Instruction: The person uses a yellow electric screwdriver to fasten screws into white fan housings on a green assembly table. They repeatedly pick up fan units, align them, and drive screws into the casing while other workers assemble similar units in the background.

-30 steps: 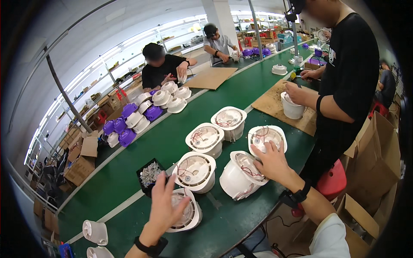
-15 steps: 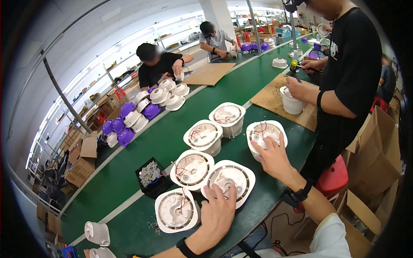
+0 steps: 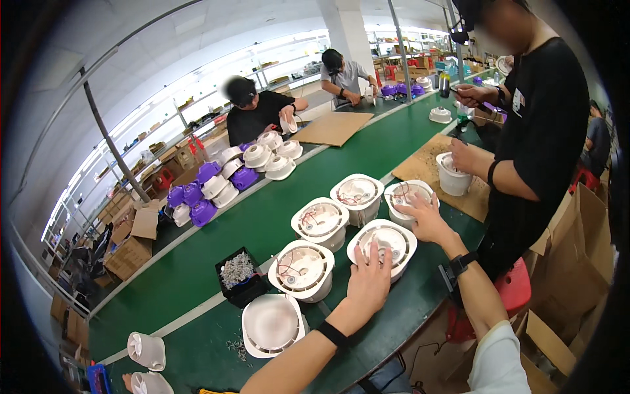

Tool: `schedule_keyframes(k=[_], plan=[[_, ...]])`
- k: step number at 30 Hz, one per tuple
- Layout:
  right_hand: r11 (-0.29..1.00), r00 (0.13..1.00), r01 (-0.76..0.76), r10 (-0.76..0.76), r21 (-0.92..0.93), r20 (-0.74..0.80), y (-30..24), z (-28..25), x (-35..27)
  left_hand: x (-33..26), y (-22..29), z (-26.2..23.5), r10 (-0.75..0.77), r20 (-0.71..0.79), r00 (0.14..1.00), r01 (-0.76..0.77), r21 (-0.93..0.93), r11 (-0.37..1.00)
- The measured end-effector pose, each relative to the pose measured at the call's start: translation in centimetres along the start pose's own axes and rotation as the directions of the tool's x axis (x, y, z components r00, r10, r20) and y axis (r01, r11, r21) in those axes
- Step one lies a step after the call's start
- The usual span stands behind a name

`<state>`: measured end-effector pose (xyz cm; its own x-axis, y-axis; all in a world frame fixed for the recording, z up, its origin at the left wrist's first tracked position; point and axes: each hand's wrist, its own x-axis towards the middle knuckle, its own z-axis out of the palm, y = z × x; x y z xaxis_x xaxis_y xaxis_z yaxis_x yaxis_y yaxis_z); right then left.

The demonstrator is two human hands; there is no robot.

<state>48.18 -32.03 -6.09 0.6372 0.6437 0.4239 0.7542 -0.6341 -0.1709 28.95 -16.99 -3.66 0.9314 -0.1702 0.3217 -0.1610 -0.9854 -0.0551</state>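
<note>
A long, smooth green table [image 3: 177,276] with pale strips along it spreads beneath and beyond the left hand [image 3: 369,285] and the right hand [image 3: 430,223]. Across it, well ahead and to the left of the left hand, a heap of glossy white and purple plastic shells [image 3: 226,177] lies jumbled, their forms domed and flanged. Just beyond the right hand is a flat brown board [image 3: 423,156], its surface speckled and scuffed. Directly under the left hand's fingers sits a white plastic housing with a rounded-square flange [image 3: 394,238], a ring of narrow slots circling its round recessed face and a small hub near the middle. Its match, a white plastic housing with reddish wires [image 3: 401,190], stands under the right hand, partly covered by it. A slanting row of four similar white plastic housings [image 3: 320,217] runs to the left of both hands, each with a bucket-like body; the inside of the nearest one is blurred. The left hand is loosely spread, fingertips laid on its housing's face; the right hand is spread wider over its own, and how firmly either presses I cannot tell. Left of the left hand, past the row, a black square-sided box [image 3: 244,297] holds a rough mound of tiny grey metallic pieces [image 3: 238,269].
</note>
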Motion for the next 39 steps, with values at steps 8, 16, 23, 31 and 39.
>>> schedule_keyframes(k=[8, 16, 23, 31, 39], plan=[[0.924, 0.972, 0.117, -0.181, 0.364, 0.149, -7.1, -1.6, 4.4, -3.4, -11.7, -10.4, -0.559, 0.493, 0.666, 0.533, 0.210, 0.820], [0.992, 0.880, 0.117, -0.085, -0.039, 0.467, -10.5, 2.9, 12.1, -3.7, -13.2, -5.9, -0.508, 0.561, 0.654, 0.556, 0.100, 0.825], [0.996, 0.853, 0.060, -0.082, 0.060, 0.515, -9.1, 3.7, 12.8, -4.1, -18.8, -3.4, -0.534, 0.533, 0.656, 0.577, 0.102, 0.810], [0.993, 0.895, 0.028, -0.076, 0.116, 0.439, -7.5, 4.0, 13.1, -2.7, -21.5, -0.5, -0.355, 0.432, 0.829, 0.420, -0.062, 0.906], [0.999, 0.952, -0.050, 0.047, 0.002, 0.301, -3.7, 4.3, 12.4, 2.5, -18.4, -0.3, -0.401, 0.423, 0.813, 0.458, -0.040, 0.888]])
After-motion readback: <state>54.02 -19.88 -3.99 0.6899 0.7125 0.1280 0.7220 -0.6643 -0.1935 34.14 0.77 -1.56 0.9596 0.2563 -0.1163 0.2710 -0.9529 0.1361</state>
